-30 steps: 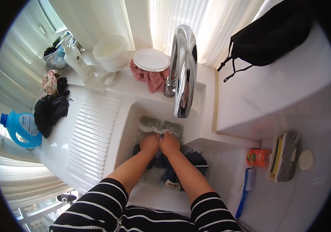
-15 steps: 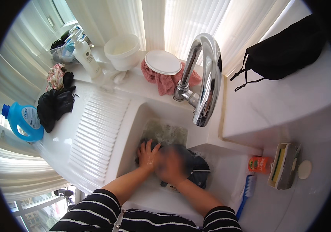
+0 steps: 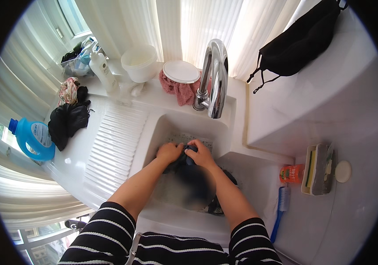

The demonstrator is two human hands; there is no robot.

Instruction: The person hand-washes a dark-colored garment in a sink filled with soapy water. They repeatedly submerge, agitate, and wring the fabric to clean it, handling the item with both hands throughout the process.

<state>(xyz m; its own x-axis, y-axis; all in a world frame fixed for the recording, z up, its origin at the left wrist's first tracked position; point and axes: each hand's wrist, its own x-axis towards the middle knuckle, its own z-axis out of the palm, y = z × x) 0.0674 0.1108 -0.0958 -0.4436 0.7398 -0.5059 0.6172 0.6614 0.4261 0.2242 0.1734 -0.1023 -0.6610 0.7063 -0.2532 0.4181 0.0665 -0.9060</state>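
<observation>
A dark wet garment (image 3: 184, 171) lies bunched in the white sink (image 3: 193, 124), partly covered by a round blur, so its exact kind cannot be told. My left hand (image 3: 169, 153) is closed on the garment's far end. Just beside it, my right hand (image 3: 201, 155) pinches the same bunched cloth, thumb and fingers curled round it. The hands are close together over the middle of the basin, with some of the cloth hanging toward me. Behind them, the chrome faucet (image 3: 217, 79) curves over the sink's back edge.
Left of the basin is a ribbed washboard (image 3: 117, 141), with black cloth (image 3: 69, 120) and a blue detergent bottle (image 3: 37, 138) beyond. A white tub (image 3: 139, 65) and pink towel (image 3: 181, 92) stand behind. At right are a blue brush (image 3: 281, 207) and an orange package (image 3: 291, 173).
Both hands have moved away from me and closed on the cloth, where they were pressing down before. The garment's far end is now gathered between them. The view has shifted slightly.
</observation>
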